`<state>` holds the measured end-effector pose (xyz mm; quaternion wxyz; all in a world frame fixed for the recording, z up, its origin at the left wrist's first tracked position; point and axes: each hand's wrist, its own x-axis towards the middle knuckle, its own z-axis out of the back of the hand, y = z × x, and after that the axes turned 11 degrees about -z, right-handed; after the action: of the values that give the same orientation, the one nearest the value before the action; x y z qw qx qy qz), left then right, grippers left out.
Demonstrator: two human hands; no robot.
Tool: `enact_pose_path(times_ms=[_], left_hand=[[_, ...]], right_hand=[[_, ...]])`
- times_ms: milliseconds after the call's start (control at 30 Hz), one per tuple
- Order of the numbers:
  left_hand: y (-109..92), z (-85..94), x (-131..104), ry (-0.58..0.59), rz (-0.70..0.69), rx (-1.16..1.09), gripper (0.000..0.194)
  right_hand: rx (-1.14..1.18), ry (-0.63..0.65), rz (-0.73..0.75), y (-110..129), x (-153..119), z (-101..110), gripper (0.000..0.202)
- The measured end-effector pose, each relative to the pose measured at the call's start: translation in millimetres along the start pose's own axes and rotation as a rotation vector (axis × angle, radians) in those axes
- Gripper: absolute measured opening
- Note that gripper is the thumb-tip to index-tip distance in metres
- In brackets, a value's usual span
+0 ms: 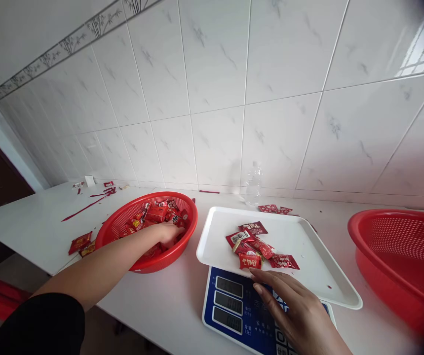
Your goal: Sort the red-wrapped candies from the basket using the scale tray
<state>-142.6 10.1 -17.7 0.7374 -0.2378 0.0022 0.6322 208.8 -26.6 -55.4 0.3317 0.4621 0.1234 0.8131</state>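
Observation:
My left hand (169, 233) reaches into a red plastic basket (187, 246) of small wrapped snacks (155, 213); its fingers are hidden among the packets. My right hand (289, 301) hovers over the near edge of a white tray (326, 256), fingers stretched out and holding nothing. Just beyond its fingertips lies a small red packet (250, 262); I cannot tell whether they touch. Several more red packets (239, 237) are heaped behind it on the tray. Beneath the tray is a blue digital scale (241, 301) with three display windows, its keys partly covered by my right hand.
A second red basket (385, 256) stands on the right. At the wall are a clear plastic bottle (253, 185) and some red wrappers (269, 208). Loose packets (80, 242) lie left of the filled basket, with dark red strips (89, 204) farther back on the white table (152, 301).

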Motion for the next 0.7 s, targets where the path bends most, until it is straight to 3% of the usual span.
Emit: enact_pose_path(times_ms=[100, 200, 433, 567, 700], left_hand=[[-3.4, -1.3, -3.6, 0.062, 0.067, 0.012, 0.025], [-3.7, 1.4, -5.4, 0.050, 0.080, -0.032, 0.024], [-1.6, 42.4, -9.2, -0.230, 0.013, -0.306, 0.028], [-25.5, 59.5, -9.2, -0.318, -0.088, -0.515, 0.043], [-70.5, 55.8, 2.9, -0.258, -0.220, -0.646, 0.058]], right_hand=[[0.001, -0.010, 0.014, -1.1, -0.7, -0.7, 0.027], [0.004, -0.006, 0.014, -2.3, -1.5, -1.5, 0.026], [0.043, -0.007, 0.012, 0.5, -1.3, -0.9, 0.024], [0.059, -0.044, 0.026, 2.6, -0.5, 3.5, 0.022], [0.056, -0.059, -0.016, 1.0, -1.0, 6.0, 0.021]])
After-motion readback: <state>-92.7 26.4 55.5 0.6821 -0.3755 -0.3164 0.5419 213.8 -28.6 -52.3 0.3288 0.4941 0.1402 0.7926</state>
